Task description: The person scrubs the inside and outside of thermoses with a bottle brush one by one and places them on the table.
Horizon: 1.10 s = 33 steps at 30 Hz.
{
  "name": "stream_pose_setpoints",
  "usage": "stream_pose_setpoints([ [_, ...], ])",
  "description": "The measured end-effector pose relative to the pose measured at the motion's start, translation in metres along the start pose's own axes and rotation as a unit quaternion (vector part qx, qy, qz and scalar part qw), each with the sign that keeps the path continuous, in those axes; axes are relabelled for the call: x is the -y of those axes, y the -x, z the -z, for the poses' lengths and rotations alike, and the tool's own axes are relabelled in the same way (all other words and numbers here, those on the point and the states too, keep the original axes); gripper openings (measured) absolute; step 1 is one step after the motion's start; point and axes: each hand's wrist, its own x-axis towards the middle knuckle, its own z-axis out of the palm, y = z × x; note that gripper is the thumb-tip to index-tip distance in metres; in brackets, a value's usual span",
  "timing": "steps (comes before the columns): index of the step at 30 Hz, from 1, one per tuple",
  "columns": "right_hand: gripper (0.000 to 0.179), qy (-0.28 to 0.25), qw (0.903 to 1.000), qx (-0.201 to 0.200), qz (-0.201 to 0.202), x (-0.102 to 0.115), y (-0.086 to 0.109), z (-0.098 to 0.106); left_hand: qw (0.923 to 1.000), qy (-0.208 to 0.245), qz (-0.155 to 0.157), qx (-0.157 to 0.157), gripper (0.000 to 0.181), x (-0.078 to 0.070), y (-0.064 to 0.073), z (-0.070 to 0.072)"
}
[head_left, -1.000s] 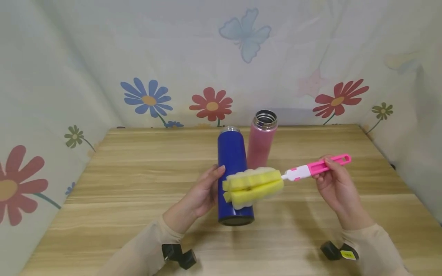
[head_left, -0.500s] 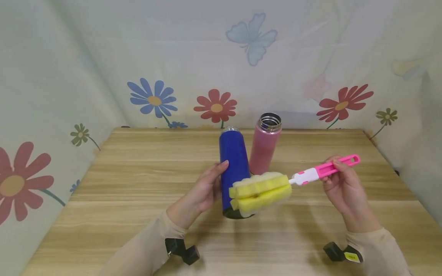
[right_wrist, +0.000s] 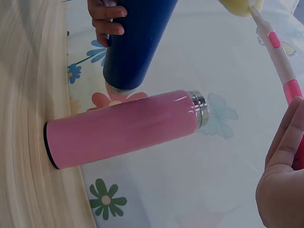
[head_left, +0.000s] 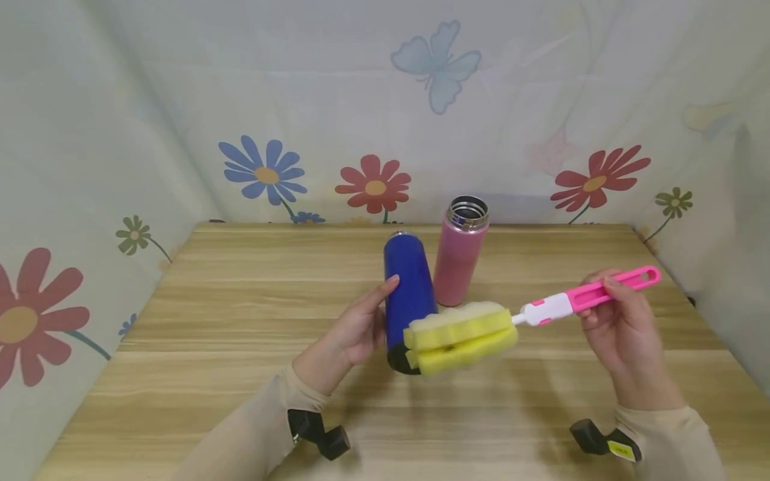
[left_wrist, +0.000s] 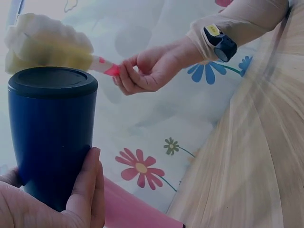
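My left hand [head_left: 357,327] grips a blue vacuum flask [head_left: 409,280] round its side. The flask is tilted, its dark base toward me and its metal mouth pointing away; the left wrist view shows the black base [left_wrist: 52,81] close up. In my right hand [head_left: 625,334] is a bottle brush, pinched by its pink handle [head_left: 637,277]. Its yellow and white sponge head [head_left: 466,341] points left and overlaps the flask's base in the head view. Behind the flask a pink vacuum flask [head_left: 460,260] stands upright with its metal mouth uncovered, touched by neither hand.
The wood-grain table [head_left: 271,287] runs back to a pale curtain [head_left: 325,100] printed with flowers and a butterfly. More of this cloth hangs at both sides. A black wrist camera [head_left: 319,434] is strapped to the left sleeve, another [head_left: 604,441] to the right.
My right hand has moved right, drawing the brush head from across the blue flask's side toward its base. The blue flask's mouth end has dipped lower. The pink flask has stayed standing.
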Motion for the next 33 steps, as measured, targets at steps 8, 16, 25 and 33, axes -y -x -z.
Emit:
stream_pose_setpoints([
  [8, 0.039, 0.033, 0.9988, 0.035, 0.006, -0.001, -0.003, -0.014, 0.9999, 0.003, 0.01, -0.002, 0.073, 0.002, -0.003, 0.002],
  [16, 0.037, 0.087, 0.9952, 0.039, 0.023, -0.007, 0.0, -0.029, 0.9998, 0.002, 0.018, -0.004, 0.07, 0.003, -0.004, 0.003],
  [25, 0.033, 0.104, 0.9925, 0.053, 0.036, -0.011, 0.002, -0.038, 0.999, 0.021, 0.036, 0.017, 0.064, -0.001, -0.001, 0.001],
  [33, 0.033, 0.137, 0.9879, 0.071, 0.02, -0.013, 0.005, -0.039, 0.9995, 0.01, 0.03, 0.007, 0.06, -0.002, 0.0, 0.0],
])
